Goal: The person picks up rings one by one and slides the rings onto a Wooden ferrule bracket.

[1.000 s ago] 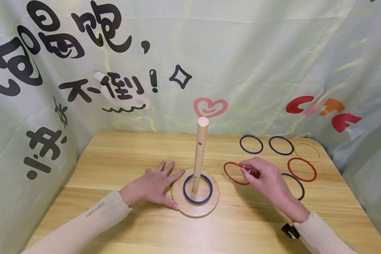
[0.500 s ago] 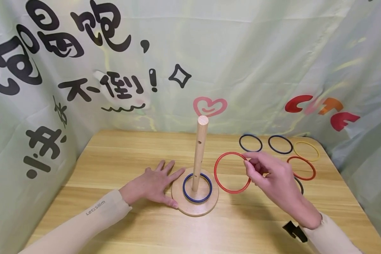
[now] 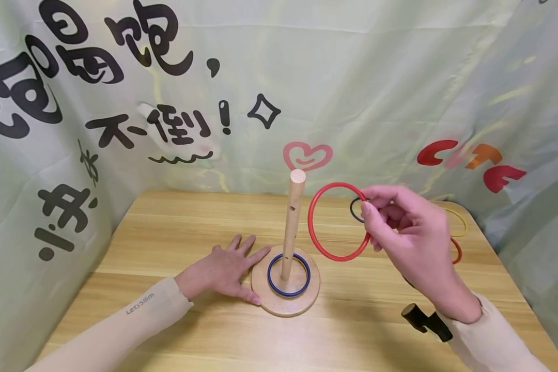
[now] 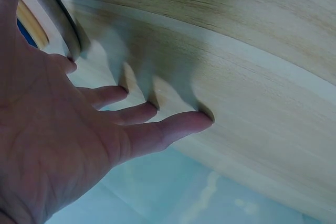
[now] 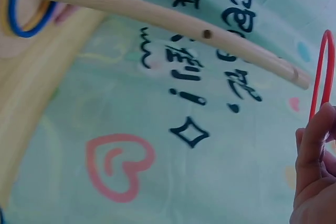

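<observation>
Judging the red ring point(image 3: 310, 219) light, stiff and smooth, we favour its rim; our right hand point(image 3: 411, 243) pinches it there, above the table point(image 3: 167, 232) beside the wooden post point(image 3: 293, 227). Our left hand point(image 3: 220, 274), fingers spread, touches the base point(image 3: 285, 306), where a blue ring point(image 3: 289, 295) encircles the post.

Can see a base point(image 3: 283, 308) near the middle of the surface point(image 3: 167, 235), bearing a peg point(image 3: 292, 227) inside a ring point(image 3: 289, 295). Can see other rings point(image 3: 466, 225) by the far right corner.

Left hand point(image 3: 219, 273) splays; right hand point(image 3: 413, 243) pinches, apparently aloft.
</observation>
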{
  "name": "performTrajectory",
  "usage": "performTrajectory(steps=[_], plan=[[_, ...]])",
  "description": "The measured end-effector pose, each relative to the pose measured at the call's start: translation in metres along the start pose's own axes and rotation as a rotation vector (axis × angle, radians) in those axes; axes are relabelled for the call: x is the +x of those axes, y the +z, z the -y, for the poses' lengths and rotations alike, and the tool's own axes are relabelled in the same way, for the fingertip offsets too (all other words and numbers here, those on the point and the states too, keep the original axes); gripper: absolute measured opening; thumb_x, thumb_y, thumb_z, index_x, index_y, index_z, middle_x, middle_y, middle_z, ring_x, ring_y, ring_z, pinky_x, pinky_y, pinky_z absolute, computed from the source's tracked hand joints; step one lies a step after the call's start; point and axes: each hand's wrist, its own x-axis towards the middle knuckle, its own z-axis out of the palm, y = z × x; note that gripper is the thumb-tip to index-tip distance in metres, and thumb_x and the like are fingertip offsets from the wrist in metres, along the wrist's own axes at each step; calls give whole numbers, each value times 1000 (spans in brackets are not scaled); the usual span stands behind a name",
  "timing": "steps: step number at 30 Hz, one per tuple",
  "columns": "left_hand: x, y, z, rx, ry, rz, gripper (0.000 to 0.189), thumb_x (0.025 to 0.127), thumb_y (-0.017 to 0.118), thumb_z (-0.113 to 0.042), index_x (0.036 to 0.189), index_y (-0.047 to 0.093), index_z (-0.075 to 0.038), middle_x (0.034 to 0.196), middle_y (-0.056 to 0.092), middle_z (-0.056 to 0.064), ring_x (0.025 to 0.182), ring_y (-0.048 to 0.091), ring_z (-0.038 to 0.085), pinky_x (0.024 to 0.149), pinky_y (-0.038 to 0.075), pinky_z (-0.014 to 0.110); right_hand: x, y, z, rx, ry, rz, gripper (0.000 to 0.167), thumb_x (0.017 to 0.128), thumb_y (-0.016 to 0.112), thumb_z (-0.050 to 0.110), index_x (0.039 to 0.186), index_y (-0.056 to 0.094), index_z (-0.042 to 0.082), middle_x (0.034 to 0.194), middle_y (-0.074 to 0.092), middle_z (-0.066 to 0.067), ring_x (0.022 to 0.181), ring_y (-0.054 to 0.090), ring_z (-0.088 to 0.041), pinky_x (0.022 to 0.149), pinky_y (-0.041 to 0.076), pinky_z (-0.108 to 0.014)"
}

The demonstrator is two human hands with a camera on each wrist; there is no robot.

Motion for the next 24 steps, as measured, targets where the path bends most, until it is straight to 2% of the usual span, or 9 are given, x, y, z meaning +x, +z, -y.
performTrajectory(steps=[10, 17, 24], plan=[[2, 1, 2, 13, -18, 24, 126, 79, 69, -93, 177, 19, -32, 178, 17, 26, 156, 22, 62, 97, 39, 88, 32, 18, 22, 174, 31, -25, 20, 96, 73, -11, 113, 79, -2, 77, 65, -13, 47, 51, -12, 44, 42, -23], [3, 1, 1, 19, -21, 33, 127, 78, 68, -94, 177, 19, -33, 178, 16, 25, 156, 22, 61, 97, 40, 87, 47, 31, 24, 96, 65, 7, 19, 97, 72, -8, 110, 80, 4, 77, 64, -6, 44, 48, -15, 41, 36, -27], [2, 0, 0, 17, -18, 28, 126, 78, 68, -93, 177, 19, -32, 178, 17, 25, 156, 22, 61, 96, 40, 87, 44, 39, 10, 49, 97, 64, 21, 97, 73, -6, 108, 81, 10, 81, 62, -1, 43, 48, -16, 42, 39, -27]])
